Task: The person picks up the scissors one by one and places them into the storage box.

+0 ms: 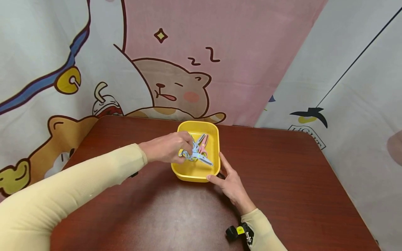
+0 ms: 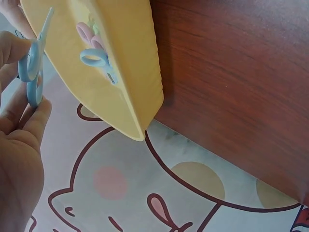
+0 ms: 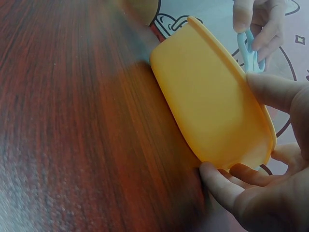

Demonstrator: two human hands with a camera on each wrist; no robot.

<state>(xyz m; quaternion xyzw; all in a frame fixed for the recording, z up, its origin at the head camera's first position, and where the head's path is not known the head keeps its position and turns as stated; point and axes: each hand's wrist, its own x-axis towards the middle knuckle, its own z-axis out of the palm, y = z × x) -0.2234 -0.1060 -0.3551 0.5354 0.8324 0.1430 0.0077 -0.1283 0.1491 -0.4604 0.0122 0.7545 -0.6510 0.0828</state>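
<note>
My left hand (image 1: 168, 147) reaches over the yellow plastic bin (image 1: 191, 171) and pinches light-blue scissors (image 2: 34, 72) by their finger loops. Their blades point away from the hand, above the bin floor. Inside the bin lie another pair of blue scissors (image 2: 96, 58) and pink scissors (image 1: 204, 143). A bit of green (image 2: 95, 30) shows beside the pink loops in the left wrist view. Around the bin's near right corner, my right hand (image 1: 231, 186) grips with the thumb at the rim and the fingers along the side and underneath.
The bin stands on a dark red-brown wooden table (image 1: 282, 181), near its back edge. A cartoon-printed curtain (image 1: 245, 62) hangs directly behind the table. On the right wrist is a strapped black device (image 1: 233, 232).
</note>
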